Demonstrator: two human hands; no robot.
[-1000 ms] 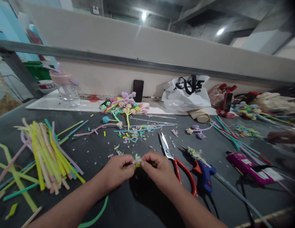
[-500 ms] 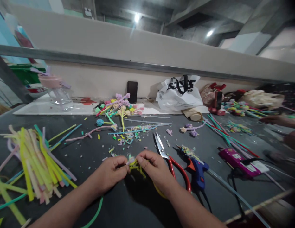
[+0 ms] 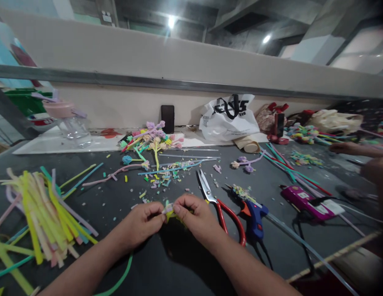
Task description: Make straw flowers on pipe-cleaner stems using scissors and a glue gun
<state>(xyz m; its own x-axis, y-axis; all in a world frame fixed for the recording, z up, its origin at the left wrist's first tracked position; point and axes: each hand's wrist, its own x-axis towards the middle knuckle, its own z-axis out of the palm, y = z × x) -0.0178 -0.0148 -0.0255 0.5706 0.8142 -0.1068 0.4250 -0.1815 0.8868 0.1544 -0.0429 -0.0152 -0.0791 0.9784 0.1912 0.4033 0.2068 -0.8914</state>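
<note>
My left hand [image 3: 142, 226] pinches one side of a small yellow and lilac foam piece [image 3: 169, 210] at the near middle of the table. Against its other side are the closed fingers of my right hand [image 3: 194, 216], which hide much of it. A green strip [image 3: 125, 275] runs down below my left wrist. Just right of my right hand lie red-handled scissors [image 3: 220, 205] with their blades a little apart. Farther right is a blue glue gun [image 3: 256, 220] with an orange trigger.
Many foam strips [image 3: 46, 213] lie at the left. Behind my hands are cut bits [image 3: 169, 172], foam flowers [image 3: 156, 139] and a dark phone [image 3: 168, 119]. A purple box [image 3: 308, 203] is at the right, near another person's hands [image 3: 354, 150].
The view has shifted slightly. My right hand has turned a little, and the yellow part of the foam piece that hung below the fingers is now mostly hidden.
</note>
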